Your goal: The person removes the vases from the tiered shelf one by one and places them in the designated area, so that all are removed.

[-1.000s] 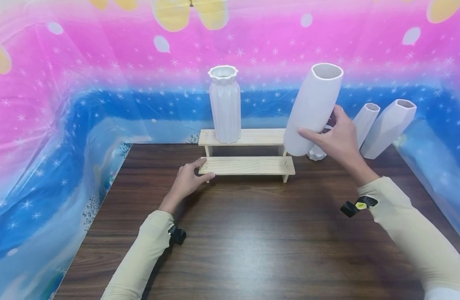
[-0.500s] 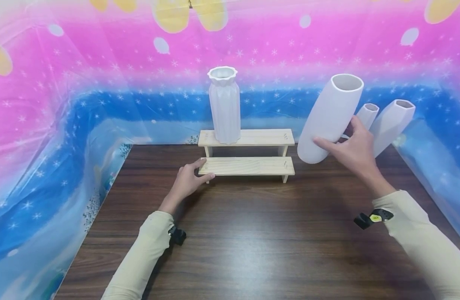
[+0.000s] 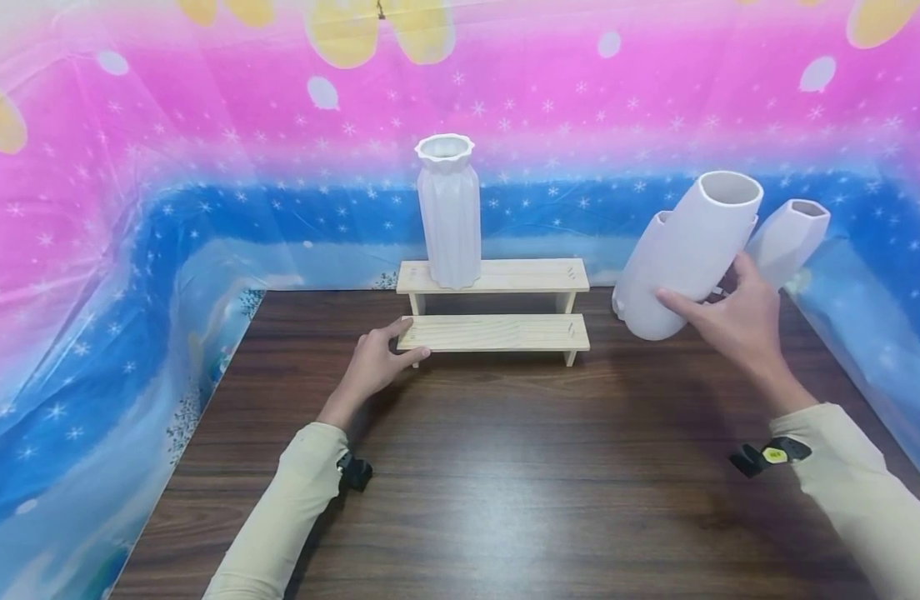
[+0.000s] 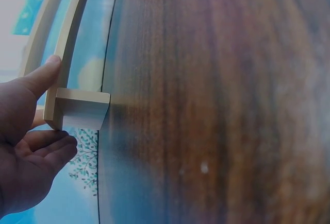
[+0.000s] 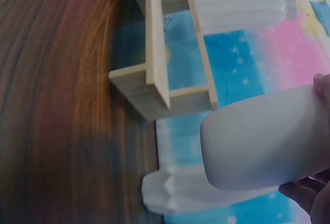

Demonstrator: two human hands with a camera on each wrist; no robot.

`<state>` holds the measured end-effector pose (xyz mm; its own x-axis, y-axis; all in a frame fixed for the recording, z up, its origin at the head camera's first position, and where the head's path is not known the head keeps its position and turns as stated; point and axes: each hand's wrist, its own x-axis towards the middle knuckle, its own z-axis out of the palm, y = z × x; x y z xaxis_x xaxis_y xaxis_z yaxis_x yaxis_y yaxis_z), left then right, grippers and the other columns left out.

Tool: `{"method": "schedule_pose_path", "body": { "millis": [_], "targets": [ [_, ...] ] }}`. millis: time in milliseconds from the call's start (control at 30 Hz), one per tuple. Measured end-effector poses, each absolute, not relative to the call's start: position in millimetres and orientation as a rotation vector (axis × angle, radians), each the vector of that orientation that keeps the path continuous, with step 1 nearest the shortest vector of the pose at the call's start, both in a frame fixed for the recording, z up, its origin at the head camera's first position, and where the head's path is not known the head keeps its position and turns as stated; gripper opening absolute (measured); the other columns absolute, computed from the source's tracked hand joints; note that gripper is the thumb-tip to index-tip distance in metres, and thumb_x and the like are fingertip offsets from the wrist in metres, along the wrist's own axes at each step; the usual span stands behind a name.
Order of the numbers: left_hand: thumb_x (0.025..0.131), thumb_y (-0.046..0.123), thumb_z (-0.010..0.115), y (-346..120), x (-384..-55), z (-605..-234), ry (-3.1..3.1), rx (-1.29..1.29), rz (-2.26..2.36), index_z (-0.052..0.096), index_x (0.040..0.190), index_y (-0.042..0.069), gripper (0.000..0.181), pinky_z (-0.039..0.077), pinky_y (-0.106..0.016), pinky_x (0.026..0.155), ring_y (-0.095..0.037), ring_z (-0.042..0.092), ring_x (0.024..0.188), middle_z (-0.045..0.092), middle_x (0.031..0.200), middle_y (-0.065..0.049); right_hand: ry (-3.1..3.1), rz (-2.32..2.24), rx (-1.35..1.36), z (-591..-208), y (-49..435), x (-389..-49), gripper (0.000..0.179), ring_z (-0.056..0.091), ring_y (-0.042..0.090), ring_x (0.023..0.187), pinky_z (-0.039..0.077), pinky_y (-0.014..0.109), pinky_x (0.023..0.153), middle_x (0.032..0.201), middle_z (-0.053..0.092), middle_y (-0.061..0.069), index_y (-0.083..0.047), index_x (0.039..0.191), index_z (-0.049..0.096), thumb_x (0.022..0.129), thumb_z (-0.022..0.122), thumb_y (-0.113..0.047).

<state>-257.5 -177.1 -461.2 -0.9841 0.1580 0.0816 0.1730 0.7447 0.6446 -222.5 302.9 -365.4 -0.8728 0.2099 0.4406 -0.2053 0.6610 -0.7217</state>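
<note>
My right hand (image 3: 745, 325) grips a smooth white vase (image 3: 681, 267) by its side, thumb in front and fingers behind. The vase leans with its mouth up and to the right, and its base shows apart from the table in the right wrist view. At the left end of a two-step wooden stand (image 3: 497, 333), my left hand (image 3: 373, 358) pinches the lower shelf between thumb and fingers. On the upper shelf, toward its left end, a white fluted vase (image 3: 451, 225) with a wavy rim stands upright.
A faceted white vase (image 3: 788, 246) stands at the back right. Another white vase (image 5: 178, 188) is behind the held one and partly hidden; a third rim barely shows there. A patterned cloth (image 3: 280, 208) borders the back and sides of the dark wooden table (image 3: 490, 467).
My right hand has carried the smooth white vase to the right and lower, away from the stand, and it now covers more of the vases behind. My left hand stays on the stand.
</note>
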Motion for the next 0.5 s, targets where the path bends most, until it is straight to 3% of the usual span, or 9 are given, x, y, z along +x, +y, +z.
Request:
{"method": "schedule_pose_path", "body": {
  "millis": [133,300,500],
  "targets": [
    [0.093,0.044,0.075,-177,-258,-462,-2.914,-0.278,-1.085,0.049,0.153,0.01,0.074,0.044,-0.041,0.08,-0.031,0.057,0.098,0.043,0.159,-0.014,-2.398,1.063,-0.071,-372,315,-219,0.084,0.058,0.01,0.107,0.048,0.015,0.079,0.127,0.067,0.01,-0.016,0.139,0.058,0.07,0.095,-0.043],
    [0.093,0.043,0.076,-178,-258,-461,-2.907,-0.278,-1.096,0.049,0.153,0.01,0.074,0.044,-0.043,0.088,-0.03,0.054,0.126,0.043,0.158,-0.014,-2.403,1.039,-0.131,-381,331,-217,0.085,0.057,0.01,0.108,0.046,0.016,0.08,0.128,0.066,0.01,-0.018,0.141,0.057,0.07,0.095,-0.044],
    [0.093,0.043,0.075,-178,-257,-461,-2.912,-0.279,-1.107,0.048,0.153,0.01,0.074,0.044,-0.043,0.087,-0.03,0.056,0.118,0.042,0.159,-0.014,-2.376,1.06,-0.15,-391,347,-214,0.083,0.058,0.014,0.113,0.044,0.02,0.087,0.133,0.065,0.011,-0.024,0.144,0.055,0.072,0.095,-0.04]
  ]
}}
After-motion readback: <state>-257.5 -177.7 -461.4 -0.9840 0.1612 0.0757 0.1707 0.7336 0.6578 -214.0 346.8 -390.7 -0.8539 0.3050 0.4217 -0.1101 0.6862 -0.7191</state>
